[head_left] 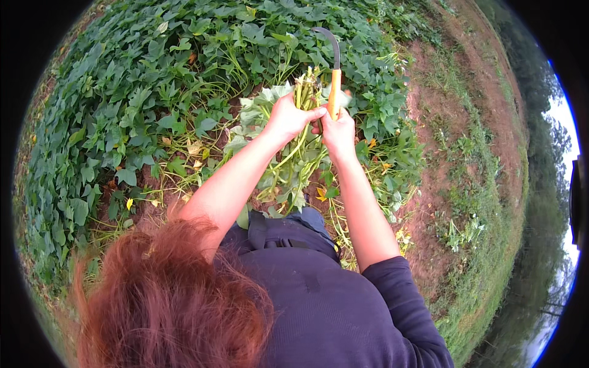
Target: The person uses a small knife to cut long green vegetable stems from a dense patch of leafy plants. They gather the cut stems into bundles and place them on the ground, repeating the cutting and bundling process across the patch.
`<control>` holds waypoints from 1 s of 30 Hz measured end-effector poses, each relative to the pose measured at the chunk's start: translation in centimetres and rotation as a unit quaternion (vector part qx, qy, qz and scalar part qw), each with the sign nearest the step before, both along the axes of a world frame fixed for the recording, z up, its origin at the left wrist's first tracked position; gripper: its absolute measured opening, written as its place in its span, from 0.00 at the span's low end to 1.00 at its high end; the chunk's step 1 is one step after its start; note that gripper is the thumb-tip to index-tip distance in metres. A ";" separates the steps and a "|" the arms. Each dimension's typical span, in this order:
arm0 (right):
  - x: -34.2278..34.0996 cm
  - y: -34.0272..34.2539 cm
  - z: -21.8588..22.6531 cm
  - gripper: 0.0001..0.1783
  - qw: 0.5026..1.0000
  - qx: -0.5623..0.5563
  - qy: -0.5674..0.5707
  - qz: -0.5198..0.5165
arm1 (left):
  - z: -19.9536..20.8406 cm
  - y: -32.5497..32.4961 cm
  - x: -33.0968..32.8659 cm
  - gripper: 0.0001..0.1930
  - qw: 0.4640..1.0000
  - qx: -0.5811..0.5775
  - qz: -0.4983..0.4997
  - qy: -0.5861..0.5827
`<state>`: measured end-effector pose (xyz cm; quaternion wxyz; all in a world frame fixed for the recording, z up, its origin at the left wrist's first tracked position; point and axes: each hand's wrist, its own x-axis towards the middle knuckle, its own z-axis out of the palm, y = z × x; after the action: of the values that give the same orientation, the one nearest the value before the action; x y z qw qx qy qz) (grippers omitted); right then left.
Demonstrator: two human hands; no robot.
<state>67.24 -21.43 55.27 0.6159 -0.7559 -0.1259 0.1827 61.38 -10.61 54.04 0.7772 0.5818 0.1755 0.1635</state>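
My left hand is closed around a bunch of leafy vine stems. Their cut-looking ends point up and away from me, while pale leaves and long stems hang toward my lap. Close beside it, my right hand grips a sickle by its orange-yellow handle. The dark curved blade rises beyond my hands and hooks to the left. Both hands nearly meet at the bunch, with the right fingers against its right side; their exact hold on the stems is partly hidden.
Dense green vine plants spread ahead and to the left. Yellowed leaves and trailing stems lie on reddish soil below them. Along the right runs a bare soil strip, then grass and trees.
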 end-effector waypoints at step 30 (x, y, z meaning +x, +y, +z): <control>-1.5 -6.8 3.6 0.09 0.992 0.126 -0.009 0.029 | -0.8 0.4 -1.5 0.13 0.998 -0.013 0.031 0.060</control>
<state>65.76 -28.22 58.90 0.6996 -0.6698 -0.1757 0.1763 59.87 -10.22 53.26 0.7675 0.5746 0.2415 0.1498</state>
